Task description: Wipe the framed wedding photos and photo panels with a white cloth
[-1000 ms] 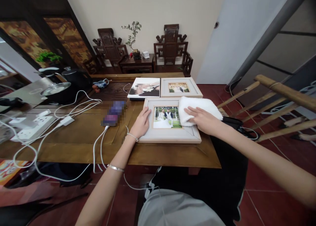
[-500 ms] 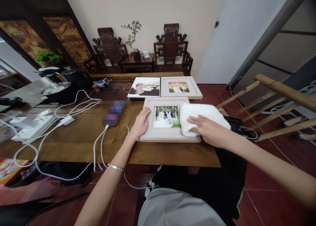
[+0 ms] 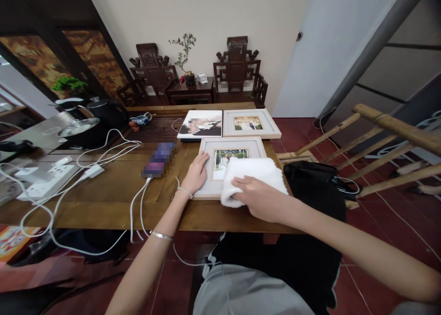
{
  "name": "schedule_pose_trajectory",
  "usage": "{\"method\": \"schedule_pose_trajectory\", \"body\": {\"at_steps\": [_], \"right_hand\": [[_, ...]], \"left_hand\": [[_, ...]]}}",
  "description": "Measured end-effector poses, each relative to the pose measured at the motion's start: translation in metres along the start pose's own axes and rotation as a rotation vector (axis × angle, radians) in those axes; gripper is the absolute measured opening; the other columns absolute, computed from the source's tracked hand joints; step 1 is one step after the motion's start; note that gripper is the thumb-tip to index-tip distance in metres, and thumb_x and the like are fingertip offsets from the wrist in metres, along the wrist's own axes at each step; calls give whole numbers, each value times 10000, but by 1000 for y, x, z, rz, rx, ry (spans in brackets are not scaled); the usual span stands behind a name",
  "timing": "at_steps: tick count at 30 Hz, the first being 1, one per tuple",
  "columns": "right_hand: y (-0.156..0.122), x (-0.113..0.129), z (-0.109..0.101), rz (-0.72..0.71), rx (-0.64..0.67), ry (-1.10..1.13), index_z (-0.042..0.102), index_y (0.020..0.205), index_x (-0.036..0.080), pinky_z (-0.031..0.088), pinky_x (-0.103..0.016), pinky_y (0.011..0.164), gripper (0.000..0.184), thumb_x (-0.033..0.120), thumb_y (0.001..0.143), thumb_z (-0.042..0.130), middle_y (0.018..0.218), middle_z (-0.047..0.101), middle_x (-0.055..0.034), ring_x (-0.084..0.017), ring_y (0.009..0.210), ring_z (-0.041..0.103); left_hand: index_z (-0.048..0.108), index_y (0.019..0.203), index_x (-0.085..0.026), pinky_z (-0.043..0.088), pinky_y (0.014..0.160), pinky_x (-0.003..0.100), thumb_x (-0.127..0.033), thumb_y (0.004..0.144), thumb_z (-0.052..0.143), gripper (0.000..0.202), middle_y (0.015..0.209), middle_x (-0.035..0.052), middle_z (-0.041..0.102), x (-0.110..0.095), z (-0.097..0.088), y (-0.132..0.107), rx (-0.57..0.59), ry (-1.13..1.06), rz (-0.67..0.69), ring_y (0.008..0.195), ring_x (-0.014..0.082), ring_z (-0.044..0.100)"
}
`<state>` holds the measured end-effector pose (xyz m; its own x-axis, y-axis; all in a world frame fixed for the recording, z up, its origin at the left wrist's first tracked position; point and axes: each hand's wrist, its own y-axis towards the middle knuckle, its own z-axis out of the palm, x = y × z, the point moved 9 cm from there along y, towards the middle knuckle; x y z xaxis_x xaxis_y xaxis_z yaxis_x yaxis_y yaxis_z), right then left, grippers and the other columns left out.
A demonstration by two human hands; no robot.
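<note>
Photo frame lies flat on the wooden table, beneath the fingers of both hands. Beyond the right fingers lies a second frame. Under those fingers, a white cloth covers the photo frame's lower right. Right hand: fingers partly curled, gripping the cloth. Left hand: fingers nearly straight on the left border; thumb hidden, so I cannot tell whether it grips.

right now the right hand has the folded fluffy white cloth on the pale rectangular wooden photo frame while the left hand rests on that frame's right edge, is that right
Not quite: the left hand rests on the frame's left edge, as the head view shows. The right hand does have the folded fluffy white cloth on it.
</note>
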<state>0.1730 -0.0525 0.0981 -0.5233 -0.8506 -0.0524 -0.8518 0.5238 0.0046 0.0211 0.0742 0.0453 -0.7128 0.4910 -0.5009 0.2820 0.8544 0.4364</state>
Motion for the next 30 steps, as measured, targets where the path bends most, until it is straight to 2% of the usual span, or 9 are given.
{"method": "schedule_pose_trajectory", "body": {"at_steps": [3,6,10,15,18,21,25,28,30], "right_hand": [[24,12,4,-52,-60,22,711,1093,96,466,-439,986,372,6,796,506,1249,628,-220,-301,1177,592],[28,14,6,-68,-105,40,704,1109,91,448,-447,1015,388,-13,806,487,1283,615,-224,-298,1222,572],[0,1,0,-34,-64,55,715,1061,103,421,-472,1065,415,-52,761,474,1292,630,-205,-288,1234,583],[-51,-27,-7,132,80,87,740,980,129,395,-518,1103,436,-63,699,467,1308,641,-204,-299,1261,581],[-59,-30,-7,169,99,94,748,1005,114,382,-510,1122,460,-60,686,467,1348,614,-220,-305,1312,539],[-43,-20,-4,136,62,102,744,1054,110,403,-474,1109,468,-49,702,481,1367,602,-213,-302,1329,523],[-2,4,2,38,-25,79,731,1086,106,421,-467,1082,422,-19,763,491,1372,598,-210,-302,1319,526],[29,23,5,-31,-86,45,725,1113,106,423,-465,1072,382,14,817,500,1389,584,-211,-298,1320,521],[46,31,7,-46,-109,16,725,1123,98,407,-474,1085,353,45,846,512,1421,553,-226,-308,1341,498]], "left_hand": [[592,1311,-109,309,1219,489,-88,857,402,493,1422,146,577,-1,-1,-1,-1,3,0,1439,268,408],[594,1311,-126,315,1215,496,-81,864,400,489,1417,131,585,0,-1,-1,1,3,5,1436,260,413],[599,1305,-138,324,1212,501,-70,873,406,478,1419,126,585,2,0,-1,0,8,22,1435,263,415],[608,1283,-88,317,1220,473,-64,877,390,462,1409,158,585,1,2,-1,-4,28,43,1435,270,413],[607,1282,-87,312,1221,481,-62,877,385,463,1410,160,583,2,4,-1,-9,28,43,1439,271,406],[606,1286,-111,314,1218,495,-67,878,390,464,1414,144,582,3,4,-1,-22,8,35,1441,265,405],[617,1280,-101,303,1219,496,-110,907,388,437,1414,158,582,2,2,0,-23,-38,1,1441,265,405],[612,1299,-101,275,1228,460,-247,981,367,427,1431,155,569,1,-1,0,-11,-142,-75,1451,253,390],[581,1345,-113,258,1233,430,-374,1019,324,489,1473,138,533,3,-4,-1,-21,-261,-160,1456,239,382]]}}
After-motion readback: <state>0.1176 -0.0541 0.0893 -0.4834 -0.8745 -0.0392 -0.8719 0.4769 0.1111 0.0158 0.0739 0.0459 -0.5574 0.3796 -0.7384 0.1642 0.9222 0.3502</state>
